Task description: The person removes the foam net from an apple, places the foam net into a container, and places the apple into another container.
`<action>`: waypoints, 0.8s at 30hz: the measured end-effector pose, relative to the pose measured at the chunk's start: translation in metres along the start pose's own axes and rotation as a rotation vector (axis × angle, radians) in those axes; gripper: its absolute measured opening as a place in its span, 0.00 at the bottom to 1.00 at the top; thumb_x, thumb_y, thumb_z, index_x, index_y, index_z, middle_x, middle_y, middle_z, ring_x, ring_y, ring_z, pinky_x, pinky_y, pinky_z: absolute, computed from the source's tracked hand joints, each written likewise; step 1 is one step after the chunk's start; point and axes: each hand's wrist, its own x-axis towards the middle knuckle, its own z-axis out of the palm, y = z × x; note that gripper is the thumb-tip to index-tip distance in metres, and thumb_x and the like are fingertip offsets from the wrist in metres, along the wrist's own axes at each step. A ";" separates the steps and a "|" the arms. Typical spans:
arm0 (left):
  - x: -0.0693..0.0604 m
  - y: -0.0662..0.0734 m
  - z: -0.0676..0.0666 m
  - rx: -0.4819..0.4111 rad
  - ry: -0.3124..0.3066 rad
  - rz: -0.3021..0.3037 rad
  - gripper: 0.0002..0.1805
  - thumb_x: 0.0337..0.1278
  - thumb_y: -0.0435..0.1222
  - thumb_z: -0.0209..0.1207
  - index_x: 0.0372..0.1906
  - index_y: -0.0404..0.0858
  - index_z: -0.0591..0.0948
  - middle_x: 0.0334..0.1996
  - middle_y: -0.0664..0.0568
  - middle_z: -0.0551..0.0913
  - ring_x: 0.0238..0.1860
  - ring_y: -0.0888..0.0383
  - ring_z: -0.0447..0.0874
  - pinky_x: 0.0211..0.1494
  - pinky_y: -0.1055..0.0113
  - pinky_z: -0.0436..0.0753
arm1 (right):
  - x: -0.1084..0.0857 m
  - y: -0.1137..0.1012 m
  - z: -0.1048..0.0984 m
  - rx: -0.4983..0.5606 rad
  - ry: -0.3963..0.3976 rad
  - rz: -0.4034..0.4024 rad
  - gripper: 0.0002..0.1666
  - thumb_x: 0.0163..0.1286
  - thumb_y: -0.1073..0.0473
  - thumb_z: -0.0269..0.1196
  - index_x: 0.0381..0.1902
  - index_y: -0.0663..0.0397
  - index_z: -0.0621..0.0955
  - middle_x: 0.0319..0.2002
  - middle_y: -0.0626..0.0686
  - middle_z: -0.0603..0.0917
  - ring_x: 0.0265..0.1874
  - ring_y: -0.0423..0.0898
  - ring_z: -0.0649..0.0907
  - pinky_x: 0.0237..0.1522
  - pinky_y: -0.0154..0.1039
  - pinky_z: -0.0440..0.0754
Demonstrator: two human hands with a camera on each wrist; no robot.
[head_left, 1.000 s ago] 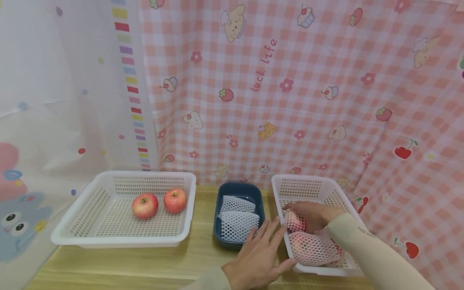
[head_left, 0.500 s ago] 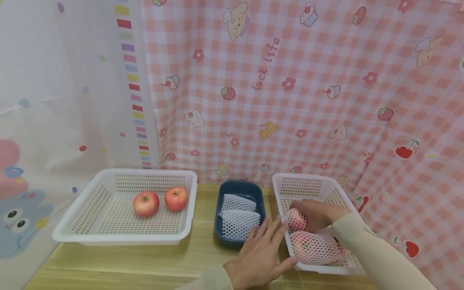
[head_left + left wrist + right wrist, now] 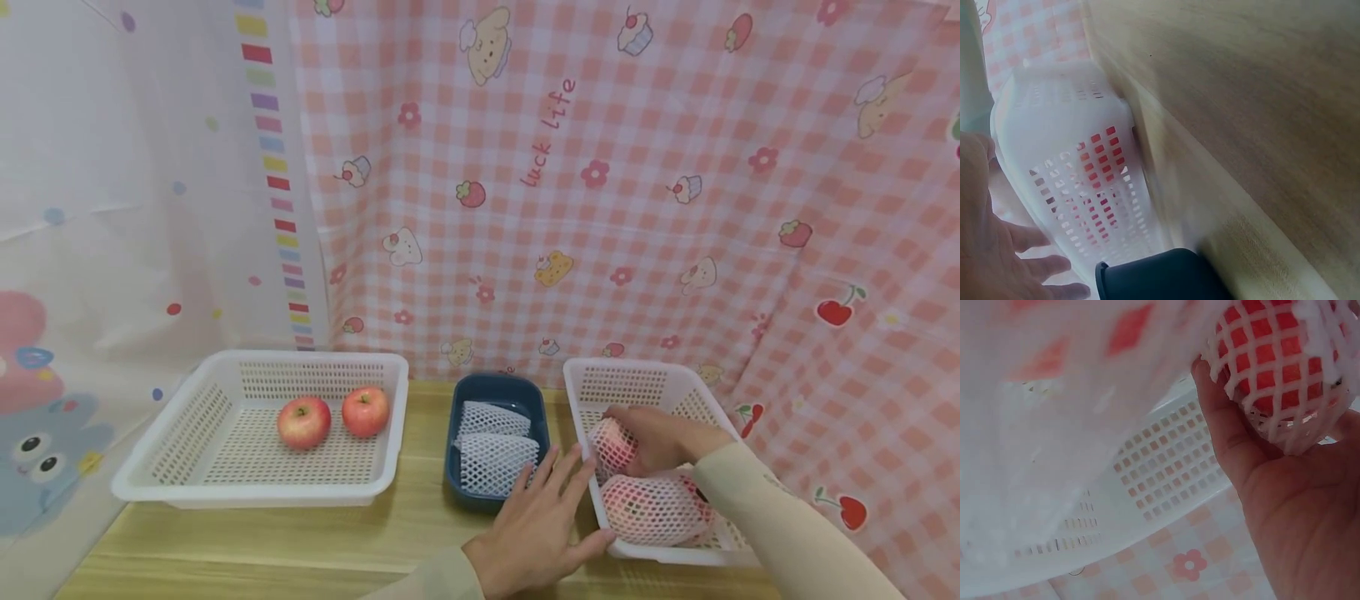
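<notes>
In the head view my right hand point(image 3: 660, 440) reaches into the right white basket point(image 3: 581, 396) and grips an apple in a white foam net point(image 3: 613, 447) by the left wall. The right wrist view shows thumb and palm around this netted apple point(image 3: 1275, 365). More netted fruit point(image 3: 651, 510) lies in front of it; the exact number is unclear. My left hand point(image 3: 534, 527) is spread with straight fingers between that basket and a dark blue bin point(image 3: 498, 385), its thumb by the basket's front corner. Two white foam nets point(image 3: 497, 463) lie in the bin.
A larger white basket point(image 3: 270, 497) stands on the left of the wooden table point(image 3: 300, 542), holding two bare apples point(image 3: 303, 422) toward its right side. Behind everything hangs a pink checked curtain point(image 3: 487, 233), which also closes off the right side.
My right hand has shifted slightly up and away from the front netted fruit, carrying its netted apple along. My left hand stays nearly still.
</notes>
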 end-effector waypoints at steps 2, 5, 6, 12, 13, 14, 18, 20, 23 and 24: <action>0.000 -0.001 0.000 -0.009 -0.008 -0.002 0.49 0.89 0.73 0.42 0.97 0.50 0.59 0.97 0.50 0.57 0.96 0.39 0.60 0.82 0.28 0.81 | -0.001 -0.002 -0.002 0.002 0.016 0.001 0.53 0.60 0.55 0.88 0.78 0.62 0.77 0.55 0.50 0.92 0.53 0.46 0.90 0.59 0.52 0.92; 0.000 -0.001 -0.001 -0.013 -0.011 -0.004 0.49 0.88 0.73 0.42 0.96 0.50 0.60 0.97 0.50 0.57 0.96 0.39 0.60 0.81 0.28 0.82 | -0.003 -0.005 -0.005 0.008 0.050 0.010 0.56 0.61 0.52 0.87 0.81 0.65 0.75 0.60 0.56 0.92 0.58 0.54 0.91 0.64 0.60 0.92; -0.001 -0.002 0.000 -0.013 -0.010 -0.005 0.48 0.88 0.73 0.42 0.96 0.50 0.61 0.97 0.50 0.58 0.96 0.39 0.60 0.82 0.28 0.82 | -0.004 -0.006 -0.006 0.011 0.065 0.015 0.57 0.62 0.51 0.87 0.82 0.66 0.74 0.62 0.58 0.92 0.60 0.56 0.91 0.66 0.63 0.91; -0.002 -0.002 0.001 -0.017 -0.005 -0.011 0.49 0.88 0.74 0.41 0.96 0.51 0.60 0.97 0.51 0.57 0.96 0.40 0.59 0.83 0.28 0.80 | -0.007 -0.016 -0.016 0.032 0.162 0.023 0.59 0.67 0.44 0.85 0.84 0.66 0.71 0.69 0.66 0.89 0.68 0.66 0.90 0.71 0.69 0.88; -0.002 -0.002 0.001 -0.017 -0.005 -0.011 0.49 0.88 0.74 0.41 0.96 0.51 0.60 0.97 0.51 0.57 0.96 0.41 0.59 0.83 0.28 0.80 | -0.007 -0.018 -0.017 0.032 0.179 0.017 0.59 0.67 0.44 0.85 0.84 0.66 0.71 0.71 0.68 0.88 0.70 0.67 0.89 0.72 0.70 0.87; -0.002 -0.003 0.001 -0.018 -0.005 -0.012 0.48 0.88 0.74 0.41 0.96 0.51 0.60 0.97 0.51 0.57 0.96 0.41 0.59 0.83 0.29 0.80 | -0.007 -0.019 -0.018 0.031 0.193 0.013 0.59 0.68 0.43 0.84 0.84 0.66 0.71 0.71 0.68 0.88 0.70 0.68 0.89 0.73 0.70 0.87; -0.001 -0.004 0.001 -0.019 0.001 -0.009 0.48 0.89 0.73 0.42 0.96 0.51 0.60 0.97 0.50 0.59 0.95 0.40 0.61 0.82 0.29 0.81 | -0.007 -0.025 -0.021 0.037 0.217 0.006 0.58 0.69 0.42 0.84 0.84 0.65 0.71 0.71 0.69 0.88 0.69 0.68 0.89 0.70 0.70 0.89; -0.002 -0.004 0.001 -0.020 0.001 -0.006 0.47 0.89 0.73 0.43 0.96 0.51 0.61 0.96 0.50 0.60 0.95 0.40 0.61 0.82 0.28 0.81 | -0.008 -0.026 -0.022 0.039 0.221 0.015 0.58 0.69 0.42 0.84 0.83 0.64 0.70 0.68 0.69 0.89 0.65 0.66 0.91 0.66 0.67 0.91; -0.003 -0.005 0.001 -0.024 -0.001 -0.005 0.47 0.89 0.72 0.43 0.95 0.51 0.62 0.96 0.50 0.60 0.95 0.40 0.62 0.81 0.28 0.82 | -0.010 -0.028 -0.022 0.041 0.233 0.025 0.59 0.68 0.43 0.84 0.83 0.65 0.69 0.65 0.68 0.91 0.59 0.61 0.93 0.61 0.64 0.93; -0.003 -0.005 0.001 -0.026 -0.001 -0.006 0.47 0.89 0.73 0.43 0.95 0.51 0.62 0.96 0.50 0.59 0.95 0.40 0.61 0.81 0.28 0.82 | -0.010 -0.028 -0.022 0.041 0.239 0.028 0.59 0.67 0.43 0.84 0.83 0.66 0.69 0.64 0.68 0.91 0.57 0.60 0.93 0.60 0.63 0.93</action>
